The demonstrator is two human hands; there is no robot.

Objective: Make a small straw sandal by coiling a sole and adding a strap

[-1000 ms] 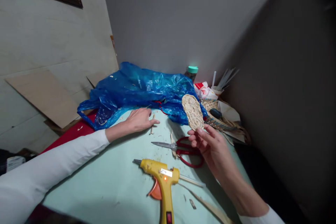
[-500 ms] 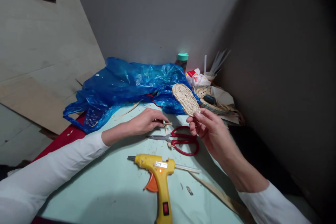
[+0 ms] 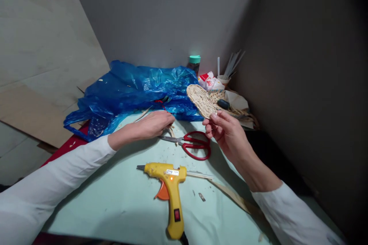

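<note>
My right hand [image 3: 228, 128] pinches the lower edge of an oval woven straw piece [image 3: 200, 101] between thumb and fingers, holding it tilted above the table. My left hand [image 3: 156, 123] is closed, palm down, its fingertips bunched just above a pale straw strip [image 3: 171, 132]; what is between them is hidden. Below both hands lie red-handled scissors [image 3: 197, 145], their blades pointing left across the strip. Nearer to me, a yellow hot glue gun [image 3: 172, 183] rests on its side with its indicator lit and a glue stick [image 3: 199, 175] out the back.
A crumpled blue plastic bag [image 3: 135, 88] fills the table's far side. Behind the woven piece stand a green-lidded jar [image 3: 194, 63], a cup of glue sticks [image 3: 224, 79] and a woven basket [image 3: 217, 95]. A long straw strip [image 3: 230, 195] lies at the right on the pale tablecloth [image 3: 115, 199].
My left hand has moved left and away from me, and the short straw piece at its fingertips no longer shows clearly. My right hand still holds the woven piece. The view has shifted slightly.
</note>
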